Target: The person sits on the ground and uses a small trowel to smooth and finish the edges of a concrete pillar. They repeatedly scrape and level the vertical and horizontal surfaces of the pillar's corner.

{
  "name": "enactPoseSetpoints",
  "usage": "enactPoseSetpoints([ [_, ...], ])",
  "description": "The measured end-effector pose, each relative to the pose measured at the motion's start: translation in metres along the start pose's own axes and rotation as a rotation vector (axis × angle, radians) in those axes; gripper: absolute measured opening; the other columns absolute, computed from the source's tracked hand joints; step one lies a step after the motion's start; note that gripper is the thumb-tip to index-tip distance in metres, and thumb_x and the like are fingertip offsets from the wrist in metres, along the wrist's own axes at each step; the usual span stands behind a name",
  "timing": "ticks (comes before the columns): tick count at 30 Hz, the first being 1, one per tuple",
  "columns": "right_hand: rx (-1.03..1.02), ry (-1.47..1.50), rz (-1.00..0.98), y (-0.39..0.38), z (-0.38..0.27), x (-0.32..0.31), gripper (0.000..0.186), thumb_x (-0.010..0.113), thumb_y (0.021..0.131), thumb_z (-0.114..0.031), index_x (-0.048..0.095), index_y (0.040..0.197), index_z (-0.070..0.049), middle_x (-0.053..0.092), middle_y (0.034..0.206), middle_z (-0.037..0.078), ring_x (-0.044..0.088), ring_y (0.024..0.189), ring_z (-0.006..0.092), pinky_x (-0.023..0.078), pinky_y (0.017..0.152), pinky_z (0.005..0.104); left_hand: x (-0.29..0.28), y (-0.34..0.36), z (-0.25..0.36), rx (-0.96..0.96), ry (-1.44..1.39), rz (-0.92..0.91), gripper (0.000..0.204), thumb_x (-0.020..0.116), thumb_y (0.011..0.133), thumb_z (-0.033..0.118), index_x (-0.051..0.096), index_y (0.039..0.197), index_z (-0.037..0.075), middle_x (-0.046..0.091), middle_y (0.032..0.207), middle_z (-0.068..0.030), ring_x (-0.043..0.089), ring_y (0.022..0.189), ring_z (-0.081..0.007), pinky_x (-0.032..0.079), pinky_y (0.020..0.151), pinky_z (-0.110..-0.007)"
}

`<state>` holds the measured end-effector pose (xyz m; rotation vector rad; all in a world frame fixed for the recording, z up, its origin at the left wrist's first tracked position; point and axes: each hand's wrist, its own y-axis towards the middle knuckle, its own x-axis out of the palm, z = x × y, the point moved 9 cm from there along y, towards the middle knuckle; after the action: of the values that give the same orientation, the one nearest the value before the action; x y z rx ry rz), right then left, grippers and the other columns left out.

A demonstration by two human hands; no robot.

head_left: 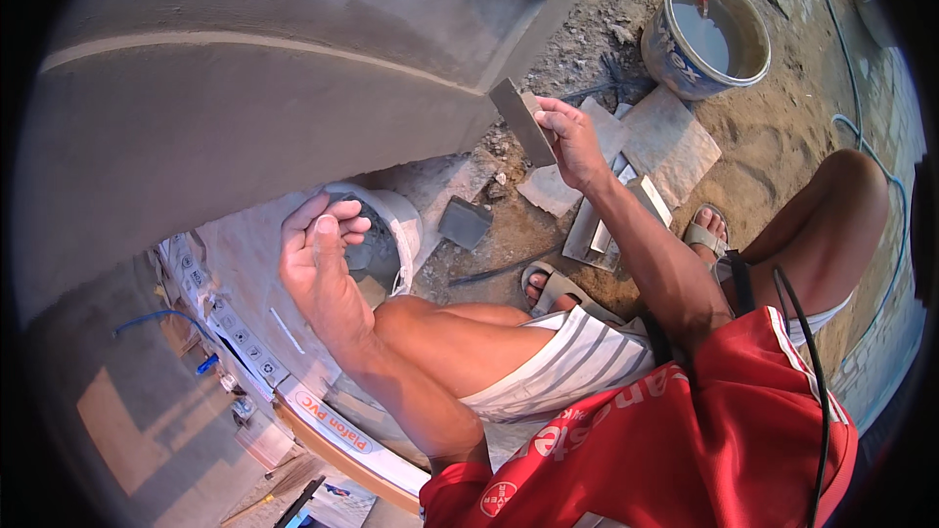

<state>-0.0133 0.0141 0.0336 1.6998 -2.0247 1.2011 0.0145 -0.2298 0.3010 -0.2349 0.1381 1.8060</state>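
Observation:
My right hand (pixel 572 142) grips a small rectangular plastering float (pixel 523 124), its flat grey face turned toward the wall and its edge near the wall's lower corner. In front of me the grey plastered wall (pixel 264 117) carries a raised, lighter curved band (pixel 264 41). My left hand (pixel 321 254) is raised below the wall, palm up, with fingers loosely bent and apart; nothing shows in it. Behind it stands a white bucket (pixel 403 225) with grey mortar inside, partly hidden by that hand and the wall.
A large bucket (pixel 675 73) of greyish water, with a red object in it, stands at the far right. Tile pieces (pixel 675 142) and long flat pieces (pixel 606 225) lie by my feet. A dark square block (pixel 466 222) rests beside the mortar bucket. A hose (pixel 861 132) crosses the right side.

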Motion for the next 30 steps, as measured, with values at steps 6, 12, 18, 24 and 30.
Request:
enactPoseSetpoints([
  [6,-0.049,-0.246,0.002,0.009,-0.029,0.013,0.028,0.056,0.086,-0.013,0.067,0.11,-0.002,0.065,0.083,0.0,0.053,0.067,0.0057,0.039,0.056,0.0216,0.0,-0.001,0.005,0.034,0.001,0.03,0.024,0.058,0.094,0.014,0.057,0.107,-0.006,0.066,0.091,-0.0136,0.06,0.078,-0.016,0.049,0.072,-0.027],
  [12,-0.065,-0.424,-0.059,0.016,-0.04,0.026,0.029,0.057,0.086,-0.014,0.066,0.111,-0.002,0.064,0.082,0.0,0.053,0.066,0.0058,0.04,0.058,0.0217,-0.002,-0.004,0.007,0.043,0.003,0.016,0.027,0.057,0.095,0.014,0.055,0.112,-0.007,0.065,0.093,-0.0146,0.061,0.08,-0.0171,0.048,0.073,-0.028],
  [18,-0.029,-0.406,-0.126,0.02,-0.046,0.037,0.028,0.057,0.086,-0.012,0.067,0.11,-0.002,0.064,0.082,0.0,0.053,0.068,0.0059,0.041,0.061,0.0224,-0.002,-0.005,0.008,0.045,-0.006,0.0,0.027,0.057,0.095,0.013,0.054,0.114,-0.006,0.065,0.095,-0.0148,0.061,0.08,-0.0176,0.048,0.074,-0.028],
  [24,-0.087,-0.285,-0.2,0.012,-0.081,0.052,0.028,0.057,0.088,-0.014,0.065,0.112,-0.001,0.065,0.086,0.003,0.055,0.071,0.0069,0.043,0.065,0.0222,-0.003,-0.003,0.006,0.05,-0.001,-0.002,0.026,0.056,0.095,0.013,0.054,0.114,-0.006,0.065,0.094,-0.0147,0.061,0.079,-0.0174,0.048,0.074,-0.028],
  [30,-0.03,-0.263,-0.088,0.014,-0.057,0.017,0.028,0.055,0.088,-0.013,0.066,0.111,-0.003,0.065,0.086,0.002,0.053,0.069,0.0063,0.041,0.063,0.0217,-0.001,-0.003,0.006,0.035,0.002,-0.002,0.026,0.056,0.095,0.012,0.054,0.114,-0.006,0.065,0.094,-0.0149,0.061,0.079,-0.0177,0.049,0.073,-0.028],
])
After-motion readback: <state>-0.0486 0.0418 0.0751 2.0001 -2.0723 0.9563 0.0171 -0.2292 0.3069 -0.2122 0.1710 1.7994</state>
